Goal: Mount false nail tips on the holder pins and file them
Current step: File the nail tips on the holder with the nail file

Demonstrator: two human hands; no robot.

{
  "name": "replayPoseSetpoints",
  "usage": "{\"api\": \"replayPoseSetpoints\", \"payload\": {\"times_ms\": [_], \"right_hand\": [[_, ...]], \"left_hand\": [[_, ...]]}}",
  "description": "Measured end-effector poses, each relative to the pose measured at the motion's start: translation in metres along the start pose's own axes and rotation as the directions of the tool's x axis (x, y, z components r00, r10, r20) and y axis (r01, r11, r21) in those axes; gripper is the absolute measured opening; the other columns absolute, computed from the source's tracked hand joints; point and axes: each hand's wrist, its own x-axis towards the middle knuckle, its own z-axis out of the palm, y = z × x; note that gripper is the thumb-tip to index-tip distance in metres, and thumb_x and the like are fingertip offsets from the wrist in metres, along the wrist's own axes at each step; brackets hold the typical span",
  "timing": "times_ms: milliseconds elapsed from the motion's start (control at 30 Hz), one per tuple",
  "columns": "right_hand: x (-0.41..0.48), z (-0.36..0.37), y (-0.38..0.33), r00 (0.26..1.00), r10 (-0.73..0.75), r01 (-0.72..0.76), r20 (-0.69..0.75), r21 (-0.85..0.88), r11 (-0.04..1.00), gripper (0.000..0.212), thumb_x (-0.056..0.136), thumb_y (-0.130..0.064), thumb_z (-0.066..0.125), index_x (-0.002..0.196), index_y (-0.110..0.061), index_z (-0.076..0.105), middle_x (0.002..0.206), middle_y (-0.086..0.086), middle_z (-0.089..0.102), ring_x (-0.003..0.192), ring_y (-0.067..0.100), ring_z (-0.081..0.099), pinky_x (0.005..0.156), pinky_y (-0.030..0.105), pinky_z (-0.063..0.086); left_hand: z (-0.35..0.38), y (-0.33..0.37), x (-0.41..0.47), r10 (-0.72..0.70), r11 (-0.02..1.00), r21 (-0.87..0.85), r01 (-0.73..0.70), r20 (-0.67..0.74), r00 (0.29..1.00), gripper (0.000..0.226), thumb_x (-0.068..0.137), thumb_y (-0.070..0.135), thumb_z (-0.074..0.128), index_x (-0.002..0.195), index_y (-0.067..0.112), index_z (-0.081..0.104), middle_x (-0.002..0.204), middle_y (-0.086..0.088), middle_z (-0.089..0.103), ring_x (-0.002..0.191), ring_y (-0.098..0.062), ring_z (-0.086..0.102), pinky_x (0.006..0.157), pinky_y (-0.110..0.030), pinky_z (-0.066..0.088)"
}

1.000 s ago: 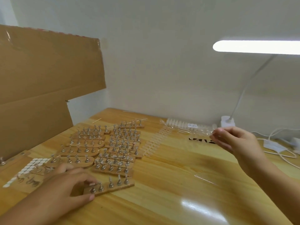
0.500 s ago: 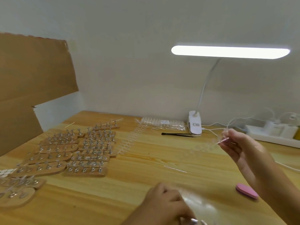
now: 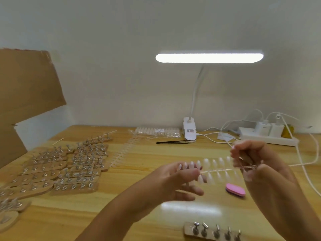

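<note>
head view: the nail tip strip (image 3: 217,166) hangs level in the air above the table (image 3: 139,214), between both hands. the right hand (image 3: 257,164) pinches its right end with curled fingers. the left hand (image 3: 173,180) is at the left end, fingers loosely spread and blurred; i cannot tell whether it grips. a tip twisted off carelessly could snap the thin stem or spring away. the holder (image 3: 213,232), pins bare, sits near the front edge, where a forearm might knock it. the pink file (image 3: 235,189) lies nearby.
</note>
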Motion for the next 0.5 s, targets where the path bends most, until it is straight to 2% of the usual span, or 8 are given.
{"api": "replayPoseSetpoints", "payload": {"times_ms": [33,100,167,233,267,367,433,500], "right_hand": [[-0.001,0.001,0.000,1.000,0.003,-0.003,-0.015,-0.032,0.999,0.046,0.058,-0.004,0.053,0.095,-0.024,0.070,0.100,0.004,0.064,0.089,0.012,0.060,0.077,0.014,0.051],[-0.002,0.003,0.002,0.996,0.005,-0.015,-0.085,-0.110,0.994,0.046,0.067,-0.007,0.056,0.104,-0.030,0.068,0.110,-0.001,0.067,0.099,0.009,0.063,0.083,0.016,0.052],[-0.002,0.005,0.007,0.979,0.090,-0.110,-0.183,-0.102,0.989,0.044,0.073,-0.024,0.071,0.113,-0.041,0.063,0.116,-0.010,0.067,0.108,0.006,0.064,0.092,0.026,0.052],[-0.003,0.009,0.010,0.949,0.261,-0.277,-0.176,-0.070,0.958,0.047,0.069,-0.044,0.081,0.113,-0.046,0.064,0.114,-0.010,0.070,0.102,0.009,0.068,0.087,0.032,0.052],[-0.004,0.011,0.011,0.937,0.317,-0.331,-0.148,-0.083,0.940,0.046,0.065,-0.046,0.084,0.108,-0.044,0.069,0.108,-0.006,0.073,0.094,0.008,0.070,0.080,0.028,0.054],[-0.005,0.017,0.010,0.937,0.326,-0.343,-0.124,-0.147,0.928,0.025,0.066,-0.039,0.086,0.088,-0.031,0.077,0.078,0.001,0.073,0.067,0.007,0.067,0.058,0.012,0.049],[-0.006,0.018,0.008,0.946,0.305,-0.320,-0.104,-0.178,0.931,0.023,0.063,-0.038,0.076,0.084,-0.029,0.076,0.071,-0.001,0.071,0.062,0.006,0.064,0.056,0.011,0.048],[-0.006,0.017,0.006,0.955,0.287,-0.298,-0.079,-0.225,0.928,0.024,0.062,-0.037,0.074,0.084,-0.027,0.075,0.069,-0.001,0.069,0.062,0.005,0.063,0.058,0.012,0.049]], "left_hand": [[0.004,-0.003,-0.001,0.021,0.990,-0.137,-0.021,-0.003,1.000,0.043,0.078,0.049,0.071,0.112,0.024,0.069,0.115,-0.005,0.071,0.089,-0.011,0.068,0.076,-0.020,0.054],[0.007,-0.010,-0.001,0.065,0.954,-0.282,-0.096,-0.118,0.991,0.027,0.077,0.034,0.082,0.100,0.020,0.074,0.105,-0.010,0.074,0.076,-0.010,0.066,0.066,-0.019,0.054],[0.012,-0.017,0.000,0.065,0.936,-0.319,-0.150,-0.262,0.963,0.029,0.071,0.026,0.084,0.095,0.016,0.072,0.099,-0.011,0.075,0.071,-0.010,0.067,0.062,-0.018,0.053],[0.017,-0.024,0.000,0.047,0.930,-0.325,-0.170,-0.355,0.934,0.039,0.062,0.027,0.081,0.096,0.012,0.068,0.094,-0.012,0.076,0.069,-0.011,0.068,0.060,-0.019,0.054],[0.020,-0.026,-0.001,0.037,0.932,-0.322,-0.168,-0.376,0.926,0.042,0.059,0.027,0.081,0.096,0.010,0.067,0.092,-0.012,0.076,0.069,-0.013,0.069,0.060,-0.020,0.055],[0.024,-0.027,-0.002,0.007,0.945,-0.306,-0.117,-0.341,0.940,0.040,0.060,0.023,0.087,0.090,0.008,0.066,0.092,-0.015,0.076,0.074,-0.019,0.072,0.064,-0.024,0.057],[0.023,-0.025,-0.003,0.006,0.962,-0.264,-0.076,-0.255,0.967,0.030,0.067,0.026,0.090,0.082,0.013,0.067,0.095,-0.017,0.076,0.078,-0.021,0.069,0.071,-0.028,0.058],[0.019,-0.021,-0.006,0.017,0.980,-0.191,-0.057,-0.204,0.979,0.025,0.071,0.036,0.081,0.081,0.016,0.069,0.098,-0.012,0.076,0.079,-0.017,0.067,0.074,-0.027,0.055]]}}
